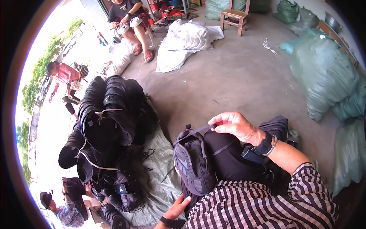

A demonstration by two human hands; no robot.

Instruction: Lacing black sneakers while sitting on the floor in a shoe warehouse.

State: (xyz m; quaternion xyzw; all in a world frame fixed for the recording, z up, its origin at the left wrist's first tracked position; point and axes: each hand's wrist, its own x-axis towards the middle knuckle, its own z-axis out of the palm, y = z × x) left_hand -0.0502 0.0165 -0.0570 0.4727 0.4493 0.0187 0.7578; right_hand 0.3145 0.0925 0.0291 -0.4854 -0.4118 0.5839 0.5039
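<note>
A black mesh shoe upper (194,168) lies across my lap, against my dark-trousered leg. My left hand (176,208) grips its lower edge, with the thumb on top and the other fingers mostly hidden. Raised over my knee, my right hand (240,128) pinches the end of a dark shoelace (196,130). The lace stretches from the fingertips to the top of the upper. Another loose lace end hangs at the upper's left side. Stacked black shoe uppers (110,110) stand to my left, some bundled with pale cord (99,164).
A green woven sheet (164,152) lies under the stack. More black uppers (275,128) sit beyond my right knee. Green sacks (324,72) line the right side. A wooden chair (235,17) and white sack (187,42) stand farther back. Several people sit or bend nearby.
</note>
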